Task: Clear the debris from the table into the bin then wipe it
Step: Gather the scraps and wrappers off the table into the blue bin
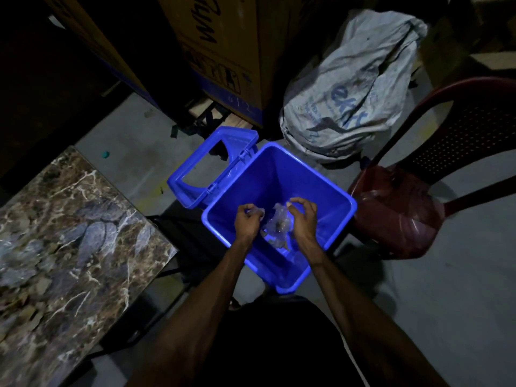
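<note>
Below, blue bin (279, 180) holding clear plastic debris (275, 224), left hand (247, 219) pinching it, right hand (303, 216) loosely open.

Dim storeroom: stacked cardboard cartons (220, 51), stuffed sack (349, 88), plastic chair (418, 191) beyond the fingers; bare concrete floor (418, 289).

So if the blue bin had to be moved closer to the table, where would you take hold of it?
Probably by the bin's rolled rim, at two opposite sides, coming from above. It stands upright and open, the swing lid flipped back on the far-left side, so the near and right edges are bare. Both hands, left hand and right hand, already hang over the opening.
</note>
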Demonstrator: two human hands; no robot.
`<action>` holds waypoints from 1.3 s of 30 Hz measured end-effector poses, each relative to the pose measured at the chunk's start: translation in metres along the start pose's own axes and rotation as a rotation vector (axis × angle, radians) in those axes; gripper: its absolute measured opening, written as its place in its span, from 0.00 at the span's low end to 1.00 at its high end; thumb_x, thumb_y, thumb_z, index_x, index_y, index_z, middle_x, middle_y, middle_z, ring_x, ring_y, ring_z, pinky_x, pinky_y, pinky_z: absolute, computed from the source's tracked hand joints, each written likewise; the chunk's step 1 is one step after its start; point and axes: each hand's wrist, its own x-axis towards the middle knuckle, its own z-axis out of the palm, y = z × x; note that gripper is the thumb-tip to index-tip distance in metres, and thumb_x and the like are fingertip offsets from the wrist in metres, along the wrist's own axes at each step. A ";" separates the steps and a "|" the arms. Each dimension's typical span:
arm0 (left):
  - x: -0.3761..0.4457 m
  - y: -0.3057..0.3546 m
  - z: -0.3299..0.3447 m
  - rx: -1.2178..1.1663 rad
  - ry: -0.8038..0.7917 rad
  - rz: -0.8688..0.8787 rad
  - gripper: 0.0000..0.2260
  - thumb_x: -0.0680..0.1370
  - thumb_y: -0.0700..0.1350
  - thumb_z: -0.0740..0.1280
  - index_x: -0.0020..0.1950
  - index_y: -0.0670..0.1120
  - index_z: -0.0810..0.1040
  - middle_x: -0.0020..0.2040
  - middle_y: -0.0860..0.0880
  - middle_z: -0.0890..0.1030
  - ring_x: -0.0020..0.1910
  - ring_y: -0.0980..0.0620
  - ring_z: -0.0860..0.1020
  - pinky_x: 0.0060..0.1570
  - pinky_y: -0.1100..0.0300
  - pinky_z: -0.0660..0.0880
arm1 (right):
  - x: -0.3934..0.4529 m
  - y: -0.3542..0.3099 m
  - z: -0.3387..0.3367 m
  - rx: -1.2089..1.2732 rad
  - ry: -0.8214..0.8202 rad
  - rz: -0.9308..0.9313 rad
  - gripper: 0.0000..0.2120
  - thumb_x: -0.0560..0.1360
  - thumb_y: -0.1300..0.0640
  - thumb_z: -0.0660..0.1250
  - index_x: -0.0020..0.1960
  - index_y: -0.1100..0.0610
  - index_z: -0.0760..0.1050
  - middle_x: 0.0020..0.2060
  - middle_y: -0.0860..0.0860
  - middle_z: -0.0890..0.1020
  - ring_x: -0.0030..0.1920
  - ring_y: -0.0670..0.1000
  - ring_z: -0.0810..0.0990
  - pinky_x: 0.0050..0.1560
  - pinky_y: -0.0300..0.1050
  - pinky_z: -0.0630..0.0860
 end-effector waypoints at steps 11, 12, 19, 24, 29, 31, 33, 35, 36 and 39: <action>-0.025 -0.008 -0.026 -0.097 -0.078 -0.056 0.10 0.75 0.36 0.72 0.54 0.46 0.80 0.42 0.49 0.85 0.41 0.50 0.82 0.47 0.56 0.78 | -0.034 0.018 0.004 0.057 -0.042 0.053 0.08 0.79 0.66 0.69 0.58 0.62 0.81 0.60 0.55 0.75 0.45 0.35 0.80 0.42 0.27 0.73; -0.030 -0.010 -0.031 -0.114 -0.076 -0.045 0.10 0.77 0.34 0.70 0.56 0.45 0.80 0.40 0.50 0.84 0.38 0.53 0.82 0.43 0.60 0.78 | -0.040 0.019 0.007 0.057 -0.058 0.044 0.08 0.79 0.67 0.68 0.57 0.61 0.81 0.60 0.55 0.75 0.43 0.33 0.79 0.43 0.27 0.73; -0.086 -0.044 -0.089 -0.393 0.036 -0.004 0.08 0.80 0.37 0.69 0.58 0.46 0.81 0.50 0.45 0.84 0.47 0.50 0.81 0.42 0.65 0.76 | -0.098 0.025 0.035 -0.018 -0.340 -0.021 0.11 0.71 0.53 0.71 0.52 0.53 0.82 0.52 0.59 0.81 0.47 0.52 0.79 0.45 0.43 0.77; -0.156 -0.095 -0.160 -0.595 0.219 0.014 0.08 0.81 0.38 0.68 0.55 0.50 0.82 0.50 0.46 0.85 0.46 0.49 0.80 0.44 0.60 0.76 | -0.172 0.041 0.063 -0.176 -0.598 -0.139 0.07 0.75 0.59 0.71 0.52 0.53 0.82 0.55 0.61 0.82 0.52 0.52 0.80 0.57 0.53 0.76; -0.237 -0.154 -0.222 -0.766 0.420 0.072 0.09 0.81 0.36 0.68 0.60 0.43 0.81 0.52 0.47 0.86 0.51 0.51 0.83 0.53 0.59 0.79 | -0.269 0.052 0.082 -0.288 -0.886 -0.217 0.09 0.78 0.62 0.69 0.57 0.61 0.81 0.54 0.59 0.84 0.54 0.52 0.81 0.58 0.55 0.76; -0.262 -0.177 -0.241 -0.791 0.500 0.075 0.09 0.80 0.37 0.69 0.60 0.42 0.82 0.53 0.44 0.87 0.52 0.48 0.83 0.59 0.52 0.78 | -0.301 0.062 0.088 -0.343 -0.980 -0.240 0.09 0.76 0.59 0.69 0.55 0.55 0.82 0.55 0.57 0.85 0.55 0.53 0.82 0.60 0.58 0.77; -0.280 -0.192 -0.259 -0.824 0.569 0.084 0.09 0.80 0.38 0.69 0.60 0.42 0.82 0.54 0.44 0.87 0.52 0.49 0.83 0.61 0.50 0.78 | -0.329 0.070 0.097 -0.372 -1.057 -0.251 0.08 0.76 0.57 0.69 0.54 0.51 0.83 0.55 0.55 0.85 0.58 0.56 0.82 0.61 0.58 0.77; -0.296 -0.203 -0.276 -0.860 0.631 0.087 0.09 0.80 0.39 0.69 0.60 0.43 0.82 0.54 0.44 0.87 0.51 0.49 0.84 0.59 0.51 0.78 | -0.357 0.074 0.106 -0.380 -1.143 -0.250 0.08 0.78 0.58 0.69 0.56 0.54 0.83 0.55 0.56 0.85 0.59 0.57 0.82 0.60 0.54 0.78; -0.302 -0.207 -0.283 -0.878 0.656 0.086 0.09 0.81 0.39 0.69 0.61 0.43 0.82 0.54 0.44 0.87 0.52 0.48 0.84 0.58 0.52 0.78 | -0.367 0.077 0.112 -0.385 -1.181 -0.241 0.07 0.80 0.61 0.68 0.57 0.58 0.82 0.54 0.56 0.84 0.57 0.54 0.83 0.57 0.49 0.79; -0.314 -0.217 -0.302 -0.930 0.732 0.073 0.09 0.81 0.40 0.69 0.61 0.44 0.82 0.53 0.45 0.87 0.55 0.45 0.84 0.55 0.55 0.79 | -0.392 0.082 0.126 -0.444 -1.263 -0.253 0.08 0.82 0.65 0.66 0.59 0.62 0.80 0.53 0.54 0.83 0.49 0.42 0.83 0.47 0.35 0.78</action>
